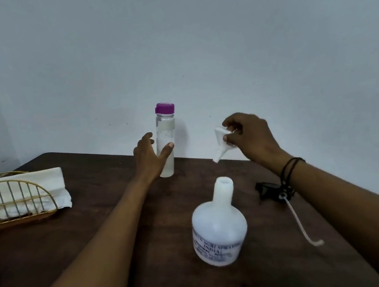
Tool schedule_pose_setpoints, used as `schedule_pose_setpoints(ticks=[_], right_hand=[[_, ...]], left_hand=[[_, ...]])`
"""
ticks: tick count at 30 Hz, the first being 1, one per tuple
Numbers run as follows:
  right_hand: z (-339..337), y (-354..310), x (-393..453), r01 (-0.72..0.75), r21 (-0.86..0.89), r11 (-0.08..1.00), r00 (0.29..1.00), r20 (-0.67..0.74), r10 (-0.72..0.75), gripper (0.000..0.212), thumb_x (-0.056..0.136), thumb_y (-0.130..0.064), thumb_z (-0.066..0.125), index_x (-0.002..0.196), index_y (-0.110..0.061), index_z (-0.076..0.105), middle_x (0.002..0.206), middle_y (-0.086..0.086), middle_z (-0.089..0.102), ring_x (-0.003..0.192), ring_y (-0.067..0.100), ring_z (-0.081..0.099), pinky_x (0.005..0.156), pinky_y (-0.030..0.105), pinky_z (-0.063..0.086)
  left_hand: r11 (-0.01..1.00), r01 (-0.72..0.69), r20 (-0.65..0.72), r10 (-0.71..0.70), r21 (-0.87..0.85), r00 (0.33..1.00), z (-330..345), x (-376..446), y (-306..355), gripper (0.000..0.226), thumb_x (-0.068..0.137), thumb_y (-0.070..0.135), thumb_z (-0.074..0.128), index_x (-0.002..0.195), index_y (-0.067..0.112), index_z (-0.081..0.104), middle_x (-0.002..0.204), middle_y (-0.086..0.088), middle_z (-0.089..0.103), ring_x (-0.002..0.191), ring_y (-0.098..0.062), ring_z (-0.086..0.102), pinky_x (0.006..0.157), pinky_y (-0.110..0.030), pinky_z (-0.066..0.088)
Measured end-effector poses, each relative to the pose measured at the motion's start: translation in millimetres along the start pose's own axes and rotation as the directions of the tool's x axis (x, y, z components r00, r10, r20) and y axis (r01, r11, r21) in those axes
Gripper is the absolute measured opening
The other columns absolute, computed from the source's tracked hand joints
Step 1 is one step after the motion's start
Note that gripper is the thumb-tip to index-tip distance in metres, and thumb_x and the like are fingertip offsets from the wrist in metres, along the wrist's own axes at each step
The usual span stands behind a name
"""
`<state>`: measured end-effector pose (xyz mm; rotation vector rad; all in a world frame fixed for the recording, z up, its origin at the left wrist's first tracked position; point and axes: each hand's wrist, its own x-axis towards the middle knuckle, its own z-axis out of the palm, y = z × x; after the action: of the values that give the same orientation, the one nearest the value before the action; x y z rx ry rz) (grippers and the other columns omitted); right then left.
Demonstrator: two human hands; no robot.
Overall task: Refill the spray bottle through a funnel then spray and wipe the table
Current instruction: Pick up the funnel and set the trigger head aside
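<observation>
Fingers (169,146) of the left hand (148,157) spread loosely around the purple-capped bottle (166,144) standing on the table (102,217). Right hand (251,135) pinches the white funnel (220,145), raised above the table. Uncapped spray bottle (218,226) stands nearer, its black spray head (270,190) lying just beside.

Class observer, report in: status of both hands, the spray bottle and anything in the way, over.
Left hand closing on purple-capped bottle, grip not yet firm. Right hand holds white funnel. Spray bottle open, upright, trigger head off beside it. Nothing blocking its neck.
</observation>
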<state>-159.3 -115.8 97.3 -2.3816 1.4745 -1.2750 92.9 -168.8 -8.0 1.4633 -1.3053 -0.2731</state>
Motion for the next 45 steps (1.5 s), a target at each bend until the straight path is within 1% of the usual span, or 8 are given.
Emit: schedule_pose_setpoints(ticks=[5, 10, 13, 17, 21, 29, 36, 45], right_hand=[[-43.7, -31.9, -32.9, 0.031, 0.116, 0.993, 0.999, -0.014, -0.03, 0.022, 0.081, -0.006, 0.072, 0.101, -0.015, 0.072, 0.09, -0.002, 0.07, 0.086, 0.018, 0.068, 0.078, 0.026, 0.053], [-66.4, -54.5, -67.1, 0.088, 0.173, 0.981, 0.996, 0.005, -0.09, 0.02, 0.083, -0.005, 0.07, 0.1, -0.015, 0.073, 0.089, -0.005, 0.071, 0.088, 0.018, 0.068, 0.083, 0.034, 0.056], [-76.3, -64.6, -83.8, 0.13, 0.173, 0.976, 0.991, -0.014, -0.129, 0.019, 0.084, -0.007, 0.07, 0.1, -0.016, 0.073, 0.092, -0.005, 0.072, 0.089, 0.017, 0.068, 0.085, 0.037, 0.055], [-87.9, -72.5, -102.1, 0.182, 0.187, 0.965, 0.983, -0.063, -0.173, 0.019, 0.084, -0.007, 0.071, 0.099, -0.017, 0.072, 0.094, -0.008, 0.072, 0.09, 0.014, 0.068, 0.086, 0.033, 0.055], [-90.8, -73.6, -116.6, 0.249, 0.168, 0.954, 0.967, -0.092, -0.236, 0.017, 0.085, -0.005, 0.07, 0.1, -0.013, 0.072, 0.097, -0.003, 0.073, 0.091, 0.014, 0.067, 0.086, 0.032, 0.053], [-79.0, -67.6, -123.8, 0.429, -0.014, 0.903, 0.895, -0.125, -0.427, 0.016, 0.083, 0.002, 0.072, 0.097, -0.006, 0.071, 0.091, 0.003, 0.07, 0.082, 0.005, 0.058, 0.077, 0.008, 0.043], [-80.0, -69.2, -117.7, 0.455, -0.021, 0.89, 0.886, -0.091, -0.455, 0.016, 0.084, 0.003, 0.072, 0.098, -0.005, 0.071, 0.092, 0.003, 0.071, 0.085, 0.008, 0.06, 0.078, 0.006, 0.042], [-78.6, -72.9, -114.3, 0.486, -0.033, 0.873, 0.872, -0.039, -0.487, 0.017, 0.083, 0.002, 0.074, 0.099, -0.005, 0.071, 0.092, -0.006, 0.067, 0.088, 0.003, 0.058, 0.079, 0.001, 0.037]], left_hand=[[0.996, -0.088, -0.092, 0.085, -0.026, 0.992, -9.7, -39.3, 24.6, 0.061, 0.089, 0.046, 0.067, 0.136, 0.012, 0.048, 0.126, -0.012, 0.058, 0.115, -0.028, 0.054, 0.096, -0.046, 0.052], [0.94, -0.297, -0.093, 0.284, -0.17, 0.954, -23.4, -88.3, 74.5, 0.024, 0.095, 0.035, 0.061, 0.105, 0.012, 0.063, 0.089, 0.001, 0.065, 0.082, -0.014, 0.061, 0.072, -0.029, 0.049], [0.909, -0.333, -0.057, 0.33, -0.249, 0.942, -30.8, -116.3, 102.6, 0.042, 0.092, 0.049, 0.047, 0.092, 0.012, 0.065, 0.083, -0.004, 0.068, 0.079, -0.017, 0.064, 0.067, -0.034, 0.05], [0.88, -0.325, 0.002, 0.347, -0.346, 0.938, -34.0, -146.6, 114.7, 0.049, 0.092, 0.056, 0.036, 0.095, 0.018, 0.066, 0.083, 0.01, 0.067, 0.08, -0.002, 0.066, 0.072, -0.035, 0.055], [0.858, -0.341, 0.028, 0.38, -0.384, 0.924, -33.5, -160.9, 107.3, 0.044, 0.093, 0.056, 0.038, 0.101, 0.022, 0.065, 0.089, 0.002, 0.071, 0.091, -0.013, 0.071, 0.077, -0.043, 0.057], [0.899, -0.305, 0.168, 0.369, -0.314, 0.914, -34.3, -172.5, 101.4, 0.063, 0.071, 0.056, 0.066, 0.121, 0.017, 0.065, 0.108, 0.003, 0.07, 0.097, -0.007, 0.065, 0.079, -0.024, 0.056], [0.907, -0.335, 0.12, 0.374, -0.257, 0.92, -28.2, -172.3, 100.1, 0.041, 0.081, 0.032, 0.079, 0.117, 0.017, 0.067, 0.096, 0.006, 0.069, 0.085, -0.004, 0.065, 0.077, -0.028, 0.057], [0.9, -0.293, 0.148, 0.354, -0.324, 0.924, -26.6, -173.3, 96.3, 0.029, 0.08, 0.032, 0.08, 0.107, 0.023, 0.073, 0.097, 0.004, 0.077, 0.088, -0.01, 0.071, 0.081, -0.042, 0.059]])
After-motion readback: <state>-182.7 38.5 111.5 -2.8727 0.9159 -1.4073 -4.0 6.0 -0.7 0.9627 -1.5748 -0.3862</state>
